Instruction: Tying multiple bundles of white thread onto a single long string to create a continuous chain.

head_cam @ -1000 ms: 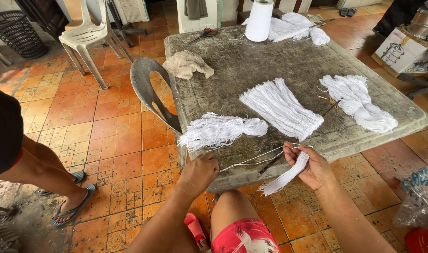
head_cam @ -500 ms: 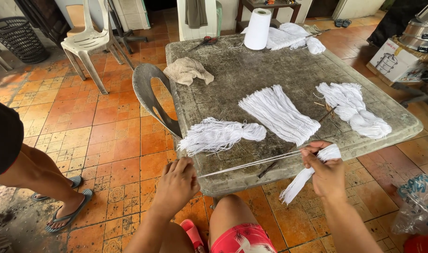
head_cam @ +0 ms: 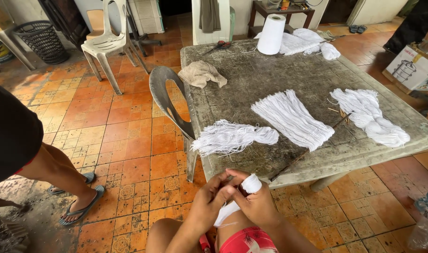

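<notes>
At the bottom centre of the frame we see both hands drawn together over the lap. The right hand (head_cam: 260,206) has its grip closed around a white bundle of string (head_cam: 249,185) wound about its fingers, and the left hand (head_cam: 213,199) pinches the same bundle, its tail hanging down between them. At upper left a black basket (head_cam: 41,41) stands on the floor; we cannot tell what it contains. A moment before, the hands were well apart with string stretched along the worktop (head_cam: 251,79) edge; now they meet below it.
</notes>
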